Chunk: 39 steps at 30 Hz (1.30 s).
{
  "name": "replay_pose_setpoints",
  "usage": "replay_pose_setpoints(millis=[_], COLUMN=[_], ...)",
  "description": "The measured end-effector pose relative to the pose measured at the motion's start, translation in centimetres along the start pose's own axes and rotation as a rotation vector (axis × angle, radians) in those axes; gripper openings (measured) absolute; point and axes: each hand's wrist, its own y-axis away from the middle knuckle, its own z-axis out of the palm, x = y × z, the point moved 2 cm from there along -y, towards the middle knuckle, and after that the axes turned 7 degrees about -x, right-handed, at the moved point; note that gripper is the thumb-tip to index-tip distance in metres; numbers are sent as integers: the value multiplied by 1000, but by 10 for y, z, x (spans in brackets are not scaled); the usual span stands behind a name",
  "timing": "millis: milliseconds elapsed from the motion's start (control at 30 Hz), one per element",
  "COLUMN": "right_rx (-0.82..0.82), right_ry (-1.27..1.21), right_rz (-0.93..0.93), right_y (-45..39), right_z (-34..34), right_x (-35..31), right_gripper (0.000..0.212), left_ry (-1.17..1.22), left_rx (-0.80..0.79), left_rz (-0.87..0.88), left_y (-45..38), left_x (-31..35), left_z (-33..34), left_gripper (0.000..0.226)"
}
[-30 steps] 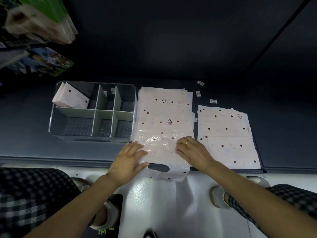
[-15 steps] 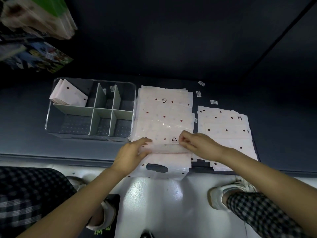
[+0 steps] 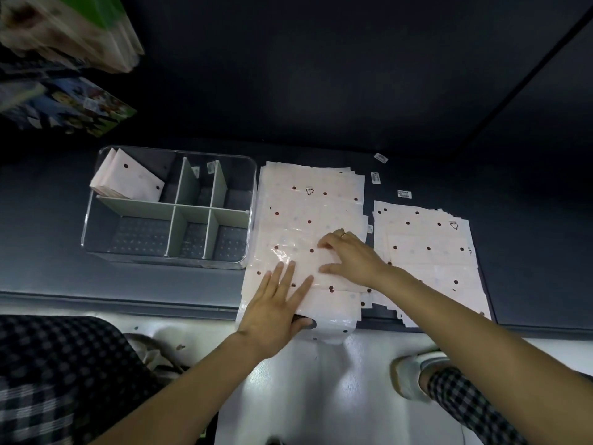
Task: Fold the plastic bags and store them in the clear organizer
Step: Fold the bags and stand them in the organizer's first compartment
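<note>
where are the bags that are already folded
In the head view, the folded bags stand in the organizer's back left compartment, left of the flat bag stack.

The plastic bags (image 3: 308, 220) are showing glossy, crinkled film; at nine o'clock the organizer (image 3: 96, 232) is looking like clear smooth plastic with matt dividers (image 3: 189, 213).
</note>
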Motion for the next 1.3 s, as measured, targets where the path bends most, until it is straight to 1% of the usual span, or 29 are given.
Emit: replay_pose_setpoints(millis=[67, 167, 267, 333, 367, 400, 433, 467, 533, 567, 600, 633, 667, 733, 800, 867, 1000, 1033, 1100, 1167, 1300], right_rx=[-15, -38, -108, -165, -192, -213, -220, -210, -140, -90, -43, -1, 39, 97, 127, 154, 210, 222, 252, 280, 322], right_ry=[37, -30, 38, 79, 69, 32, -25, -98, -319, -493, -691, -876, -1025, -1196, -1280, -1304, -1209, -1184, -1147, -1145, -1267], right_rz=[13, 69, 110, 119, 121, 122, 121, 120, 132, 132, 123, 110, 95, 69, 56, 52, 51, 44, 22, 0, -37], right_y=[-6, -14, -22, -24, -23, -21, -17, -12, 5, 14, 25, 36, 47, 66, 79, 89, 103, 106, 112, 117, 124], right_z=[3, 4, 2, 1, 0, -2, -6, -11, -22, -26, -29, -30, -30, -27, -23, -21, -23, -23, -25, -28, -33], right_x=[-2, -3, -5, -7, -8, -9, -10, -12, -16, -19, -24, -29, -35, -47, -59, -70, -81, -82, -83, -85, -88], right_gripper=[54, 53, 49, 45, 41, 36, 29, 23, 20, 19, 19, 21, 24, 26, 24, 22, 8, 9, 16, 17, 13], left_ry=[1, -11, -18, 19, 83, 179, 299, 436, 667, 799, 978, 1187, 1400, 1717, 1874, 1914, 1805, 1770, 1726, 1722, 1782], left_rx=[-12, -28, -41, -63, -58, -22, 61, 195, 465, 534, 528, 465, 383, 252, 209, 230, 271, 281, 291, 305, 323], left_rz=[-4, -2, -5, 7, 7, -1, -17, -40, -166, -264, -356, -413, -419, -366, -326, -326, -329, -312, -263, -228, -197], left_y=[-2, -5, -6, -6, -5, -3, 1, 6, 15, 18, 20, 21, 20, 23, 31, 40, 56, 60, 66, 70, 74], left_x=[-2, -3, -3, -4, -5, -6, -8, -10, -13, -14, -14, -12, -9, 0, 8, 11, 0, -3, -8, -9, -9], left_z=[5, 8, 8, 4, -1, -8, -18, -28, -49, -59, -68, -76, -83, -95, -104, -110, -121, -124, -130, -137, -143], left_gripper=[74, 69, 69, 72, 72, 70, 66, 61, 52, 51, 50, 46, 39, 24, 12, 6, 4, 5, 4, 2, 8])
